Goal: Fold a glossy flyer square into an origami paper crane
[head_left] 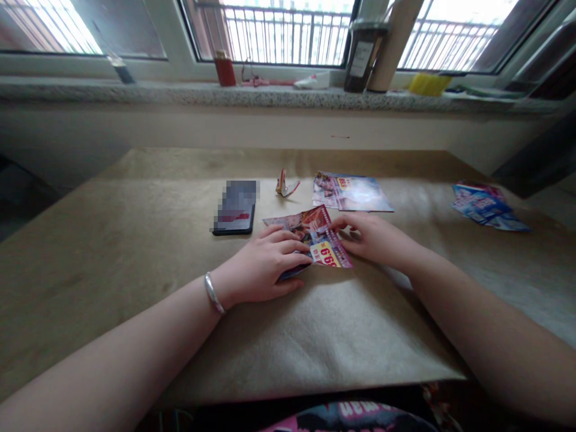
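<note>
A colourful printed flyer (317,231) with a yellow price patch lies on the table in front of me, turned at an angle. My left hand (274,261) rests flat on its left part, fingers stretched out and slightly apart. At the flyer's right edge is my right hand (360,237), its thumb and forefinger bent together in a pinch on the paper's border. Parts of the flyer are hidden under the left hand. Just beyond it sits a stack of similar flyers (353,192). Near the left hand lies a dark phone (235,207), its screen blurred out.
A small folded paper piece (286,185) stands behind the flyer. Blue and pink folded papers (488,207) lie at the right of the brown-covered table (112,252). On the stone windowsill (171,93) are a red bottle (224,69), a dark lidded container (362,57) and a yellow object (429,84).
</note>
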Action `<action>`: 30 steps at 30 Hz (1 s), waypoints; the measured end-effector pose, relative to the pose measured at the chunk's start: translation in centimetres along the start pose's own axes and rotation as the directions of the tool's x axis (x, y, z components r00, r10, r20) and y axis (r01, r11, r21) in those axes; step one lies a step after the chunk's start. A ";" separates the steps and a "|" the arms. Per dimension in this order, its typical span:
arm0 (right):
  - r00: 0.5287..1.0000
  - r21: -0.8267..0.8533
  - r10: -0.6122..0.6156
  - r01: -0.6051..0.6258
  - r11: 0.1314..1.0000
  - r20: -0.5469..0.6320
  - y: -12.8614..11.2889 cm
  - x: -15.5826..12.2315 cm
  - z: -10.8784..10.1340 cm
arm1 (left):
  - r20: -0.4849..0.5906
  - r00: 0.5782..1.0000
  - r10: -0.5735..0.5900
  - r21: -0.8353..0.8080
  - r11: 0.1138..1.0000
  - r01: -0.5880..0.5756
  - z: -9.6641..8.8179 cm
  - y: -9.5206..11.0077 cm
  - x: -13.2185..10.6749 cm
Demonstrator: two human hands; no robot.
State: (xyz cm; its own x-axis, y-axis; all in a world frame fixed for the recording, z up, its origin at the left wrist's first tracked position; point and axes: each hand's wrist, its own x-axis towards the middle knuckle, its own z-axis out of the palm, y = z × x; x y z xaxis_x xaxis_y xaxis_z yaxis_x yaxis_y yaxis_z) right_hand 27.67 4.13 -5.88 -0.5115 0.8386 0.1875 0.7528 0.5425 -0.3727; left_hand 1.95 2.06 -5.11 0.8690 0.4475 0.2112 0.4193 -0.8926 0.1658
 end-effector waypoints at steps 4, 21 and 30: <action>0.998 0.069 -0.045 0.048 0.996 -0.052 -0.6 0.0 -0.1 | 0.008 1.000 -0.001 0.009 1.000 0.001 0.0 0.1 0.0; 0.991 0.088 -0.124 0.119 0.989 0.053 -0.1 -0.1 0.7 | -0.020 0.993 -0.117 -0.106 0.988 0.114 0.5 -0.2 -0.1; 0.957 0.185 -0.250 0.223 0.957 0.144 -0.1 -0.3 -0.3 | -0.040 0.994 -0.103 -0.152 0.984 0.096 0.8 -0.5 -0.2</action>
State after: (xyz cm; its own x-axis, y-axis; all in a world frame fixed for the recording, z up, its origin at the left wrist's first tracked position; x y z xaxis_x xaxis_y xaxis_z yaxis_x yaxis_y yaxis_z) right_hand 27.85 3.86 -5.60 -0.7378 0.6599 0.1421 0.5303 0.6968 -0.4829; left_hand 1.77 2.32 -5.96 0.8100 0.5389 0.2314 0.4559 -0.8268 0.3295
